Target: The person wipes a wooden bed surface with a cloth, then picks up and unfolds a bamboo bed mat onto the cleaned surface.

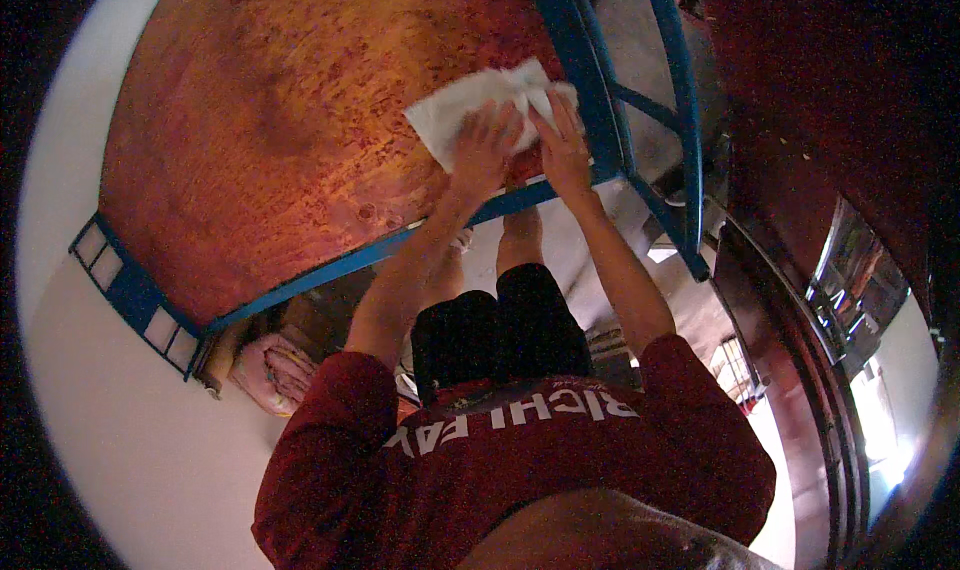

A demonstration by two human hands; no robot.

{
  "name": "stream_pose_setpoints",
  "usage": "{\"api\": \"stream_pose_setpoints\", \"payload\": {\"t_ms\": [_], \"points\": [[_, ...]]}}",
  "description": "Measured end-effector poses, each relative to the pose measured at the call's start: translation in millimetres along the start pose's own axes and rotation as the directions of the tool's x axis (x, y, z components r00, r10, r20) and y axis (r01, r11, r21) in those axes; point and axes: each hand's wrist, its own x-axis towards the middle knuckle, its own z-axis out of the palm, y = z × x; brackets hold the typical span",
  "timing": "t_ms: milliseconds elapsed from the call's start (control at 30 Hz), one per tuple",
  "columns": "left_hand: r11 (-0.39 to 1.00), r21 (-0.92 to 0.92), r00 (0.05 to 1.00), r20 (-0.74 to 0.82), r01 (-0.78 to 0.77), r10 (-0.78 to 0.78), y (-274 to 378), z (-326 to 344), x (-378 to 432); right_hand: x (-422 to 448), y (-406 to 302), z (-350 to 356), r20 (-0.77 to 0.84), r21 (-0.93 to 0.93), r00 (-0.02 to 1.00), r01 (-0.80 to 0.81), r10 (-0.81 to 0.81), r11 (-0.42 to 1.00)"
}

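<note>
A white cloth [450, 112] lies partly crumpled on a mottled orange-red panel [300, 120] set in a blue metal bed frame [330, 266]. My left hand [487, 142] is on the near middle of the cloth, slightly blurred, with its fingers pointing away from me. Beside it, my right hand [564, 142] has its fingers on the cloth's right part, near the corner of the frame. Between the two hands the cloth bunches into folds. Parts of it are hidden under my fingers.
Blue end rails [679, 120] rise at the right, and a lower barred end [142, 296] stands at the left against a pale wall [90, 390]. Rolled pink bedding [274, 375] sits below the frame. Dark red furniture [787, 390] is on the right.
</note>
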Motion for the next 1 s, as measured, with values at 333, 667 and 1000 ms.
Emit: {"api": "stream_pose_setpoints", "payload": {"t_ms": [333, 667, 1000], "points": [[1.000, -0.010, 0.998, -0.055, 0.020, -0.021, 11, -19, -3, -6, -17, -2, -0.012, -0.086, 0.999, -0.041, 0.040, 0.995], [0.986, 0.103, 0.965, -0.241, 0.134, -0.106, -98, -58, 102, 175, -19, 14, -0.106, -0.042, 0.969, 0.218, -0.221, 0.975], [0.778, -0.616, 0.963, -0.113, 0.125, -0.244, -81, -34, 42, 107, -41, -8, 0.029, -0.096, 0.975, 0.221, -0.220, 0.970]]}}
